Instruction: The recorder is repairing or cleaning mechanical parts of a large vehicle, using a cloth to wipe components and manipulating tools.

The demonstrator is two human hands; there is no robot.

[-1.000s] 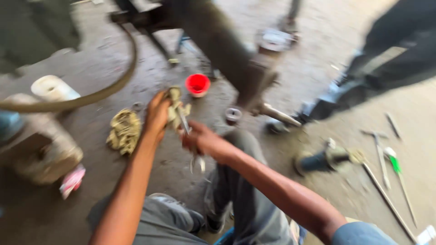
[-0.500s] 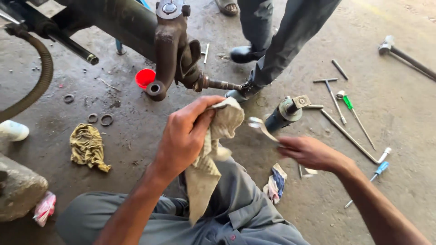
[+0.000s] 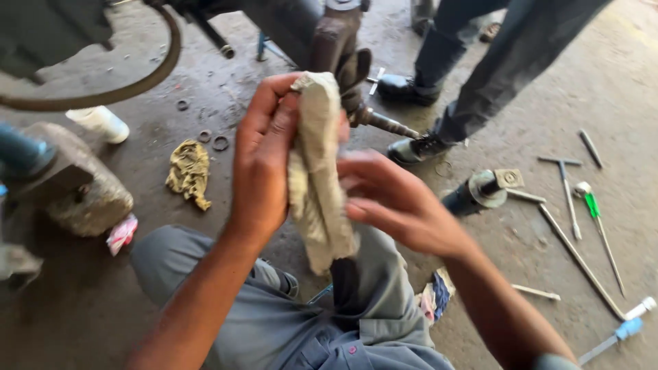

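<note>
My left hand (image 3: 264, 157) is raised in front of me, shut on a dirty beige rag (image 3: 319, 178) that hangs down over my lap. From the right, my right hand (image 3: 397, 202) meets the rag, with thumb and fingers closed against its folds. The small metal tool it held earlier is not visible. Both hands are just in front of a dark greasy axle knuckle (image 3: 343, 41) with a threaded stud (image 3: 387, 125) sticking out. I am crouched on the concrete floor in grey trousers.
Another person's legs (image 3: 480, 68) and black shoes (image 3: 415, 147) stand close behind. On the floor to the right lie a T-handle wrench (image 3: 565, 185), a green screwdriver (image 3: 595, 209), a long rod (image 3: 579, 257) and a black cylinder part (image 3: 476, 195). To the left are a yellow rag (image 3: 188, 171), metal rings (image 3: 219, 142), a stone (image 3: 89, 195) and a white bottle (image 3: 103, 123).
My right hand has come in from the right to the rag, and the metal tool it carried is out of sight. Both hands are higher and closer to the camera.
</note>
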